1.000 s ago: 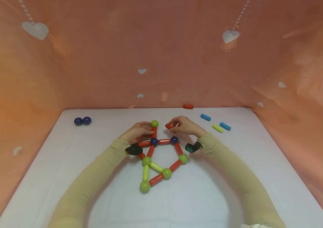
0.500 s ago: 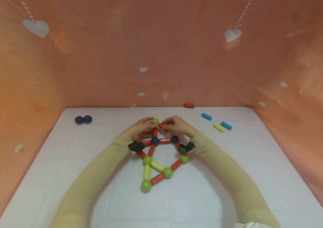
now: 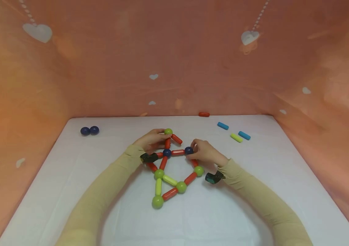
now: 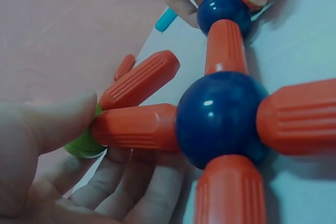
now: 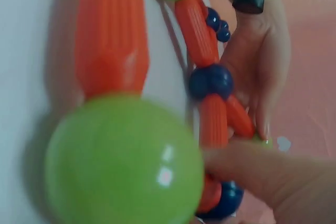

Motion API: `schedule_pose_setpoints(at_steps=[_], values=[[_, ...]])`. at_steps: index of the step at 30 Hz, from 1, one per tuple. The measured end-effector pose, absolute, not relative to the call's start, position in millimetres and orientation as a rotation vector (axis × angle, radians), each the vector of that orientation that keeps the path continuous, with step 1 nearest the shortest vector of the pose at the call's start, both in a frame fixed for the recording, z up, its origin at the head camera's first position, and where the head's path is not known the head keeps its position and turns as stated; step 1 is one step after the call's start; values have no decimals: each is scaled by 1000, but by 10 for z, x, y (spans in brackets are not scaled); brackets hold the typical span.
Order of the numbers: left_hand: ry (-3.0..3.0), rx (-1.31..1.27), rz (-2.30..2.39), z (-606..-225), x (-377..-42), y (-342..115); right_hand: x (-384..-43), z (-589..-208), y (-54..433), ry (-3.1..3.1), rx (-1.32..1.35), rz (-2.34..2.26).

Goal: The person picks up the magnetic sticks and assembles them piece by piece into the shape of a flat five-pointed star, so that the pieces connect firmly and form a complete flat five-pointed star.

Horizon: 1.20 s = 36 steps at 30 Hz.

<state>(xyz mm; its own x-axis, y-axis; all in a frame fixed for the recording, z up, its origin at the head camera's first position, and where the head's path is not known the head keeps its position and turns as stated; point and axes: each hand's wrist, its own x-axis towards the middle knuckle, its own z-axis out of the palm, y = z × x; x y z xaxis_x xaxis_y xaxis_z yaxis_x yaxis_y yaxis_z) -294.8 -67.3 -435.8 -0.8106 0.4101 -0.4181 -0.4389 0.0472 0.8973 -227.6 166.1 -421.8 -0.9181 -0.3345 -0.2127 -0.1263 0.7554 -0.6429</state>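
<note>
A magnetic frame of red and yellow-green rods joined by green and dark blue balls lies mid-table in the head view. At its far tip is a green ball (image 3: 168, 131), gripped between thumb and fingers of my left hand (image 3: 152, 139). From that ball one red rod (image 4: 139, 126) runs to the central blue ball (image 4: 223, 119). A second red rod (image 3: 177, 139) slants off toward the right, its other end free. My right hand (image 3: 206, 152) pinches the right-hand blue ball (image 3: 188, 150), with its thumb by the joint to a red rod.
Two dark blue balls (image 3: 89, 131) sit together at the back left. Toward the back right lie two blue rods (image 3: 223, 125), a yellow-green rod (image 3: 236, 137) and a loose red rod (image 3: 204, 114) against the orange cloth wall (image 3: 174, 61).
My right hand brought a red rod to the far green ball, let go with it attached, then moved nearer and right onto the blue ball. My left hand stays at the green ball.
</note>
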Motion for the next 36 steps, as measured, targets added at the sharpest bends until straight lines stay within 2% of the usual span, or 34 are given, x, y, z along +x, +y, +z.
schedule_pose_setpoints(at_steps=[16, 20, 23, 27, 31, 36], values=[[1789, 0, 1716, -4332, -3015, -721, -2323, -4255, 1596, 2662, -398, -1103], [1782, 1, 1712, -4340, -3027, -737, -2179, -4208, 1742, 2671, -371, -1030], [1779, 24, 1711, -4348, -3040, -744, -1998, -4195, 1850, 2611, -253, -984], [1782, 82, 1712, -4340, -3059, -786, -1843, -4235, 1885, 2472, -188, -1080], [1743, 86, 1766, -4323, -3037, -883, -1891, -4248, 1867, 2405, -199, -1213], [1711, 37, 1819, -4296, -2862, -1135, -2130, -4220, 1881, 2414, -141, -1203]])
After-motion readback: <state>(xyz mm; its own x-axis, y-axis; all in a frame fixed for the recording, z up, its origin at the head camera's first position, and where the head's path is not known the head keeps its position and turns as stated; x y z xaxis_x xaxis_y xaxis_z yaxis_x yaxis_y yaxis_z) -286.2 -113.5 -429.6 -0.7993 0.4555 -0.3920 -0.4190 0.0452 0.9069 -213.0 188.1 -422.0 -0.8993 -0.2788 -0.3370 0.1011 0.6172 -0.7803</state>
